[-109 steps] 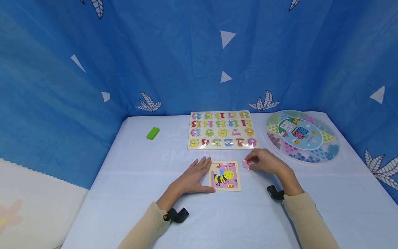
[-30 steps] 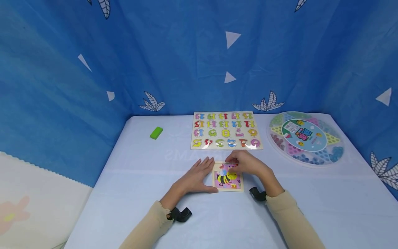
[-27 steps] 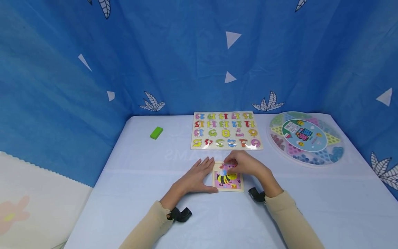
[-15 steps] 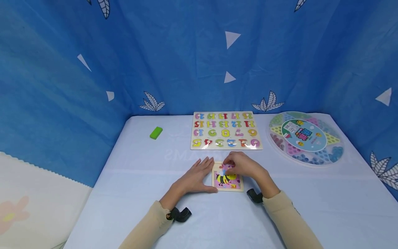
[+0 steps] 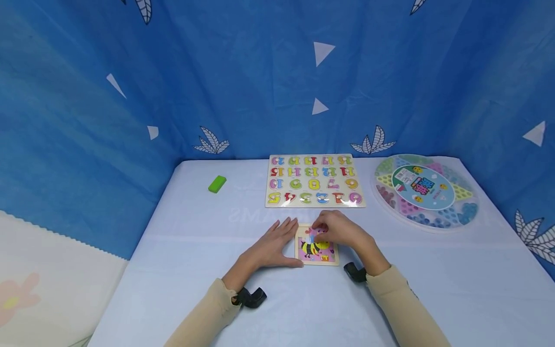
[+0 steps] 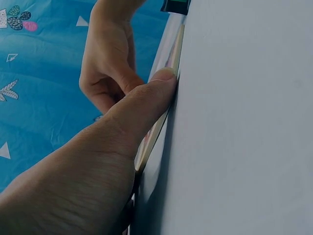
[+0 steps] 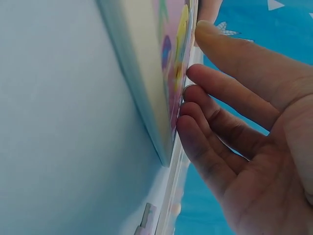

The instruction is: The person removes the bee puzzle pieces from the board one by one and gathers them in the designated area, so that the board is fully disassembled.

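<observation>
A square wooden jigsaw puzzle [image 5: 318, 262] with a bee picture lies on the white table in the head view. My left hand [image 5: 270, 248] is spread along its left side, fingers straight by the upper corner, thumb on the near edge; the thumb [image 6: 146, 100] shows on the rim in the left wrist view. Over the upper part of the puzzle, my right hand [image 5: 342, 229] is bent, thumb and fingers at a puzzle piece that they mostly cover. In the right wrist view the fingertips [image 7: 188, 122] meet the printed surface. A cream patch of backing shows at the upper left.
Behind the puzzle lies a number board [image 5: 314, 180]. A round game board [image 5: 422, 188] with coloured pieces is at the back right, and a green block [image 5: 217, 184] at the back left. A blue curtain [image 5: 277, 72] hangs beyond the table.
My right hand has carried a pink puzzle piece from right of the puzzle onto its upper part, then shifted slightly left. The left hand stays at the puzzle's left side.
</observation>
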